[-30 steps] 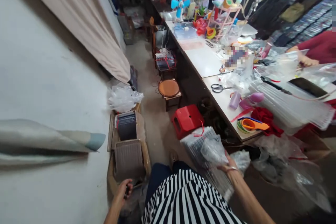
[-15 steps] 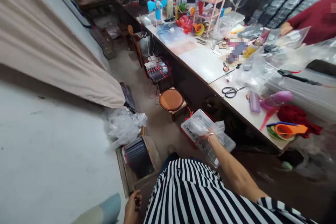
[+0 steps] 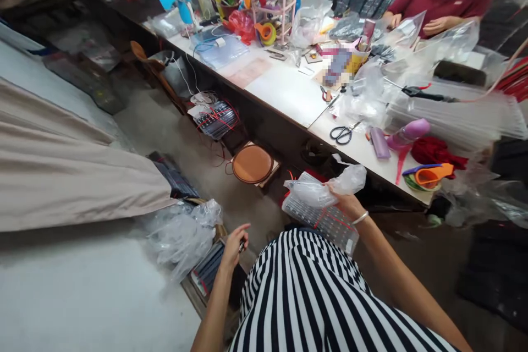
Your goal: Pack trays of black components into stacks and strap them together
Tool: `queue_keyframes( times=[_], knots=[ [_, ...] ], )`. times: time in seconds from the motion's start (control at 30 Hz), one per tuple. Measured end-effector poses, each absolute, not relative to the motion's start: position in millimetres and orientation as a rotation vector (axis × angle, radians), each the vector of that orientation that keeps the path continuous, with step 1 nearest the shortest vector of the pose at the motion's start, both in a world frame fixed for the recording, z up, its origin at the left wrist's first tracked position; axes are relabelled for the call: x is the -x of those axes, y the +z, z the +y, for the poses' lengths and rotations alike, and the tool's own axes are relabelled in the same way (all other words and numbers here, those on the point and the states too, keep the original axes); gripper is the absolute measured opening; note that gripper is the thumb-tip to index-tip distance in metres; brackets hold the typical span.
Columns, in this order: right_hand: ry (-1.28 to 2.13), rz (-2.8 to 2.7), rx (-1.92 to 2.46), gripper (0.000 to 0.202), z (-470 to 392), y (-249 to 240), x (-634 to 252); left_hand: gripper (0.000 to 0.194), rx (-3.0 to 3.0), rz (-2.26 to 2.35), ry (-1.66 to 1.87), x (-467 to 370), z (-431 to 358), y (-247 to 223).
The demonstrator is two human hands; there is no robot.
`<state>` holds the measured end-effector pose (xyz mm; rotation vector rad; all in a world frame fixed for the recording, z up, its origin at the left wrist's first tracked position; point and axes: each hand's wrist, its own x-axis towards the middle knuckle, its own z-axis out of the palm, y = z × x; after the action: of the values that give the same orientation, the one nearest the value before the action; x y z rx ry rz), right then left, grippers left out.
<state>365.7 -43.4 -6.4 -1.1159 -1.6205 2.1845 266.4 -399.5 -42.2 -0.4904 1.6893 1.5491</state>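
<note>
My right hand (image 3: 347,204), with a pale bangle at the wrist, is closed on a crumpled clear plastic bag (image 3: 311,191). The bag spreads to both sides of the fingers, over a bundle of clear, dotted flat packs (image 3: 336,228) tied with red string. My left hand (image 3: 235,245) is raised in front of my striped shirt, index finger pointing out and the other fingers curled round a small dark thing (image 3: 242,244) that I cannot make out. Below it stands a box of dark stacked sheets (image 3: 209,267), partly hidden by my forearm.
A round brown stool (image 3: 252,163) stands beside the long worktable (image 3: 284,96). Scissors (image 3: 343,133), purple bottles (image 3: 380,143) and orange-handled tape (image 3: 431,175) lie near its edge. Plastic bags (image 3: 181,239) are heaped at left. Across the table sits a person in a red top (image 3: 429,8).
My left hand has risen and moved forward. My right hand still grips the plastic bag, which is bunched differently over the tied bundle. The view has turned to the right.
</note>
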Motion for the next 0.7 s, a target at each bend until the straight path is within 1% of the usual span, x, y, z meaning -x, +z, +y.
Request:
queue_keyframes(
  times=[0.1, 0.23, 0.3, 0.33, 0.43, 0.47, 0.53, 0.63, 0.7],
  knots=[
    [2.229, -1.621, 0.907, 0.020, -29.2, 26.5, -361.2, 0.043, 0.270, 1.540, 1.582, -234.6, -333.7, -15.5],
    [2.223, -1.576, 0.706, 0.024, -24.9, 56.8, -365.0, 0.063, 0.030, 1.276, 1.522, -224.3, -266.5, 28.0],
    [2.248, -1.554, 0.637, 0.027, -27.0, 66.3, -366.7, 0.068, -0.061, 1.208, 1.504, -226.6, -246.1, 44.8],
    [2.272, -1.521, 0.608, 0.029, -28.2, 69.5, -366.5, 0.067, -0.089, 1.208, 1.503, -228.7, -238.7, 51.0],
    [2.322, -1.348, 0.566, 0.051, -29.5, 71.0, -360.9, 0.053, -0.120, 1.276, 1.508, -236.9, -223.7, 62.1],
    [2.334, -1.258, 0.593, 0.056, -29.4, 67.9, -357.7, 0.049, -0.129, 1.301, 1.514, -240.0, -220.1, 64.0],
    [2.371, -1.098, 0.715, 0.052, -29.5, 57.0, -350.4, 0.048, -0.129, 1.374, 1.556, -245.5, -214.2, 66.1],
    [2.483, -0.962, 0.889, 0.033, -33.8, 37.6, -342.2, 0.047, -0.104, 1.481, 1.628, -249.0, -209.0, 65.4],
    [2.533, -0.948, 0.914, 0.025, -39.8, 30.8, -339.9, 0.047, -0.085, 1.507, 1.645, -247.7, -208.5, 63.1]
  ],
)
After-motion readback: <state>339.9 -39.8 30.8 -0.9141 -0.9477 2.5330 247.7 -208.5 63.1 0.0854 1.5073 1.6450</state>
